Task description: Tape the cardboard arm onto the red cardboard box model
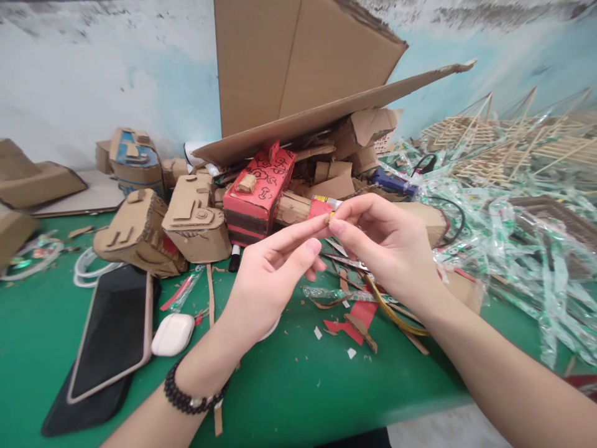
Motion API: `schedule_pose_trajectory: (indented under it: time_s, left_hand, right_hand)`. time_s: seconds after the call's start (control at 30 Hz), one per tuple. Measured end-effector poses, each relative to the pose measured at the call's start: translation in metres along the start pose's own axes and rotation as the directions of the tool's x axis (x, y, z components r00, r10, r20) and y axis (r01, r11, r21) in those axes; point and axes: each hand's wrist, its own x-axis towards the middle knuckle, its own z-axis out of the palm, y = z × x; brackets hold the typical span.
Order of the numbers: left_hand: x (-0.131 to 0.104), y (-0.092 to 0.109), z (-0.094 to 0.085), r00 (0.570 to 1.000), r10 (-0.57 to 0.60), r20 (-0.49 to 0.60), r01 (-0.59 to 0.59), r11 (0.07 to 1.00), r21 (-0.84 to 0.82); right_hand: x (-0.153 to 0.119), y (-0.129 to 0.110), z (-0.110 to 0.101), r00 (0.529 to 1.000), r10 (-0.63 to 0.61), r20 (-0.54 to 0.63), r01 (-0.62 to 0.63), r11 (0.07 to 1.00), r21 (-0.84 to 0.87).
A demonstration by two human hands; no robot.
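My left hand (280, 264) reaches in from the left, thumb apart and index finger stretched out. Its index fingertip meets the fingertips of my right hand (380, 239). Thumb and index finger of the right hand are pinched together. A tiny yellowish bit (331, 215) shows between the fingertips, too small to name. Behind the hands lies a red painted cardboard box (263, 186) with black drawn marks, and a cardboard tube (293, 208) joins it. Below the right hand are scissors (347, 260), partly hidden, and a yellow tape ring (389, 311).
Cardboard models (196, 218) line the left and back. A phone (114, 330) and a white earbud case (172, 334) lie on the green table (289, 398). Plastic strips (508, 261) and stick frames (489, 137) heap up at right. Large cardboard sheets (298, 62) lean on the wall.
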Motion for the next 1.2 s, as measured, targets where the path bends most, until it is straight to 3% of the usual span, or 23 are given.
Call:
schedule_pose_trajectory:
  time_s: [0.63,1.1,1.2]
  left_hand:
    - [-0.0016,0.0026,0.0019,0.999,0.024,-0.032,-0.020,0.992,0.128]
    - [-0.0027,0.0036,0.0031,0.998,0.066,-0.025,-0.060,0.983,0.176]
    - [-0.0015,0.0027,0.0019,0.993,0.119,-0.019,-0.112,0.969,0.218]
  right_hand:
    - [-0.0023,0.0052,0.0018,0.995,-0.101,-0.015,0.097,0.980,-0.175]
    - [-0.0025,0.0051,0.0034,0.998,-0.060,-0.036,0.056,0.993,-0.104]
    - [-0.0006,0.0024,0.0027,0.999,0.008,-0.032,-0.009,0.999,-0.035]
